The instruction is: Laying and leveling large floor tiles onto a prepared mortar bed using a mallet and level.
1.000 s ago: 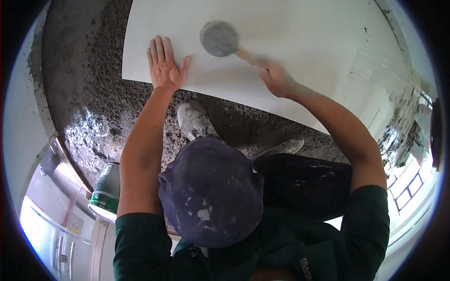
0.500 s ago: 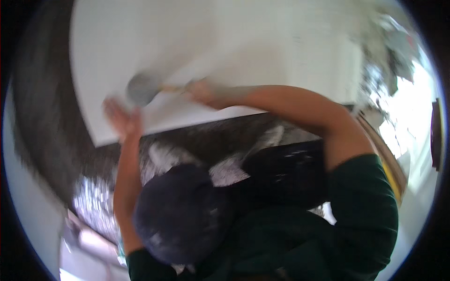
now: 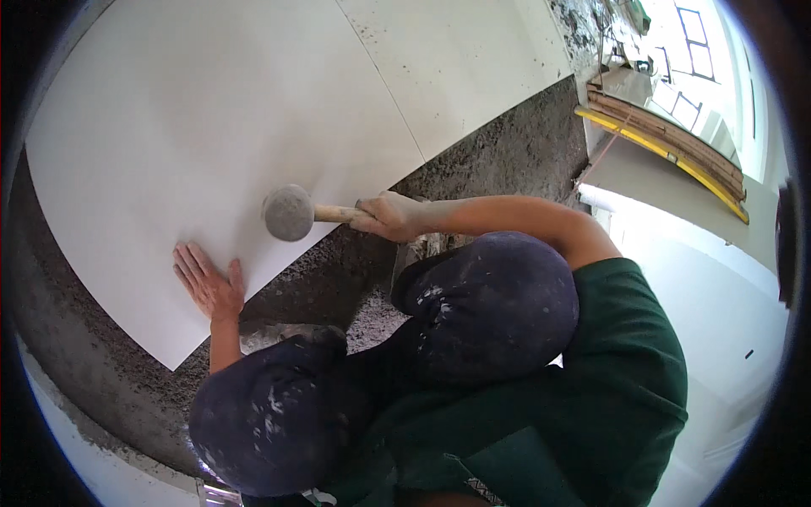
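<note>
A large white tile [image 3: 169, 127] lies on the dark mortar bed in front of me. My left hand [image 3: 209, 281] rests on the tile close to its near corner, palm down with the fingers stretched out. In my right hand [image 3: 390, 216] is a mallet [image 3: 289, 213] with a round grey head and a short wooden handle. The fingers wrap round the handle's end. The mallet's head is over the tile, to the right of my left hand; whether it touches the surface I cannot tell.
Beyond a thin joint, a second white tile [image 3: 456, 59] is spotted with dirt. Dark rough mortar [image 3: 507, 127] borders the tiles. A yellow level [image 3: 667, 160] lies along stacked brown-edged boards [image 3: 667, 127] at the right. My bent knees [image 3: 490, 304] are close to the near edge.
The view has turned and sharpened, so the tile now slants the other way. My left hand appears flat on the tile, where it was blurred before. The mallet stays in my right hand.
</note>
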`<state>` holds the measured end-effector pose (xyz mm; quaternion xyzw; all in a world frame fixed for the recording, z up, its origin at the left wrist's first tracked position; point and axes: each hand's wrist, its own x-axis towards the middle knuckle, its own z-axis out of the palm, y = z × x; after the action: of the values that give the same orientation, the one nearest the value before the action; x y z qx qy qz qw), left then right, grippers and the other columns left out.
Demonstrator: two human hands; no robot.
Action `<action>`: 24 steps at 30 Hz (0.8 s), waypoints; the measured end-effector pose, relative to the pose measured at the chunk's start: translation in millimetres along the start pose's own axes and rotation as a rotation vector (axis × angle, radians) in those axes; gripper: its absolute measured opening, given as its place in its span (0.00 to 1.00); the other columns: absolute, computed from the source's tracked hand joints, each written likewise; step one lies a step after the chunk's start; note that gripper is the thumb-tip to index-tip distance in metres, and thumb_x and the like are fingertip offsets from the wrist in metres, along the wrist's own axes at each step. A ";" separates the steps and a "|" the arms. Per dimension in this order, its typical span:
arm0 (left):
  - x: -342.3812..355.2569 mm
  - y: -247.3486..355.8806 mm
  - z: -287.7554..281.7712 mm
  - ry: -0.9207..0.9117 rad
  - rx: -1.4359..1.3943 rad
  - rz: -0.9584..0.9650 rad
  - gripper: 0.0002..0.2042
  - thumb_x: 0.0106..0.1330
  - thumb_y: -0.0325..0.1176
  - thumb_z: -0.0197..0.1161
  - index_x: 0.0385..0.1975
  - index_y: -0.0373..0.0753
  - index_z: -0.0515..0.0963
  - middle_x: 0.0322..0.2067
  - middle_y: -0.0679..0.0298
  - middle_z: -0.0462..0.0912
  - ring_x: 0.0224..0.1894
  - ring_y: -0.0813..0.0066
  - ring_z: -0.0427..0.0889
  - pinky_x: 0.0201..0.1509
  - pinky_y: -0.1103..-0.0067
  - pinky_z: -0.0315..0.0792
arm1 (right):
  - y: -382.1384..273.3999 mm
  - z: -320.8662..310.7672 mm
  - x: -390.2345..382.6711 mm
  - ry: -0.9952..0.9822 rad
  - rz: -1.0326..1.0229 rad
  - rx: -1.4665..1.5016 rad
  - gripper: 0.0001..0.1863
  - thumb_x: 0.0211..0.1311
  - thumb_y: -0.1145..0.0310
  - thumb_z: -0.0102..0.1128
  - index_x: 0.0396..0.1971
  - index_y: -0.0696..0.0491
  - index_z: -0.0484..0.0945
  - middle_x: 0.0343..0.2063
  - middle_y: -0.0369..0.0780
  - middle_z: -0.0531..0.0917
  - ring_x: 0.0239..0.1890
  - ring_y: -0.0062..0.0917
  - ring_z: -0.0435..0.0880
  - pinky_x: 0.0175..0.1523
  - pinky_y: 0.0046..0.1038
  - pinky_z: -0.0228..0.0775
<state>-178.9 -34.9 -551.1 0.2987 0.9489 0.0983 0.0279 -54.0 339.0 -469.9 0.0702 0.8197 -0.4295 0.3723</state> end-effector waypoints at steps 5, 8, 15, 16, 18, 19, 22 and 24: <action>-1.1 1.4 -2.5 -0.016 0.019 0.033 0.41 0.67 0.54 0.53 0.70 0.28 0.49 0.71 0.41 0.49 0.74 0.42 0.46 0.75 0.53 0.41 | 8.6 15.3 -25.4 0.035 -0.133 0.058 0.22 0.69 0.50 0.53 0.35 0.58 0.75 0.24 0.53 0.80 0.31 0.53 0.79 0.36 0.49 0.68; 0.2 6.7 -3.5 -0.027 0.065 0.012 0.41 0.68 0.54 0.53 0.69 0.28 0.49 0.71 0.41 0.49 0.74 0.42 0.46 0.75 0.53 0.41 | 12.8 24.3 -19.1 0.074 -0.012 0.116 0.22 0.69 0.49 0.53 0.35 0.57 0.75 0.23 0.53 0.79 0.30 0.53 0.79 0.35 0.50 0.68; 10.6 16.1 -4.0 -0.014 0.068 0.000 0.41 0.66 0.47 0.58 0.70 0.28 0.48 0.71 0.41 0.47 0.75 0.46 0.44 0.76 0.56 0.39 | 6.1 11.3 -47.2 0.096 0.097 0.027 0.23 0.70 0.50 0.51 0.37 0.58 0.76 0.27 0.53 0.81 0.36 0.50 0.81 0.43 0.49 0.68; 4.5 7.5 -6.9 -0.036 0.076 -0.007 0.42 0.65 0.47 0.58 0.70 0.26 0.48 0.71 0.39 0.48 0.74 0.44 0.45 0.76 0.54 0.40 | -4.1 11.6 -39.6 0.161 0.039 0.099 0.24 0.71 0.49 0.49 0.37 0.59 0.77 0.29 0.54 0.81 0.37 0.48 0.82 0.45 0.48 0.69; 4.3 -6.0 1.7 -0.146 0.108 -0.010 0.46 0.62 0.53 0.59 0.70 0.26 0.47 0.71 0.38 0.46 0.74 0.40 0.44 0.76 0.53 0.38 | 15.3 1.1 8.3 0.132 0.037 0.150 0.25 0.73 0.50 0.46 0.37 0.60 0.79 0.33 0.56 0.82 0.40 0.41 0.83 0.49 0.43 0.70; 11.4 -10.8 5.7 -0.037 0.070 0.055 0.47 0.62 0.55 0.58 0.70 0.25 0.45 0.71 0.37 0.44 0.74 0.38 0.42 0.76 0.51 0.36 | 6.6 -15.6 12.2 0.212 -0.041 0.202 0.27 0.73 0.49 0.45 0.32 0.60 0.78 0.30 0.54 0.81 0.37 0.37 0.82 0.45 0.41 0.70; 62.1 -20.0 -2.9 -0.124 0.048 0.009 0.47 0.63 0.58 0.55 0.70 0.25 0.46 0.72 0.37 0.41 0.74 0.37 0.37 0.75 0.50 0.35 | -22.8 -61.3 57.8 0.447 -0.044 0.328 0.28 0.72 0.47 0.46 0.25 0.60 0.74 0.19 0.43 0.76 0.25 0.31 0.76 0.32 0.38 0.69; 98.5 -40.5 -7.4 -0.140 0.058 0.016 0.48 0.63 0.59 0.55 0.71 0.27 0.45 0.72 0.38 0.38 0.74 0.34 0.35 0.74 0.49 0.34 | -51.4 -93.9 89.3 0.615 -0.125 0.356 0.28 0.72 0.47 0.46 0.25 0.59 0.73 0.17 0.40 0.74 0.22 0.30 0.75 0.30 0.38 0.68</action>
<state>-283.2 -12.2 -551.5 0.3131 0.9446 0.0498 0.0847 -191.7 359.8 -463.1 0.2099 0.8086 -0.5460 0.0632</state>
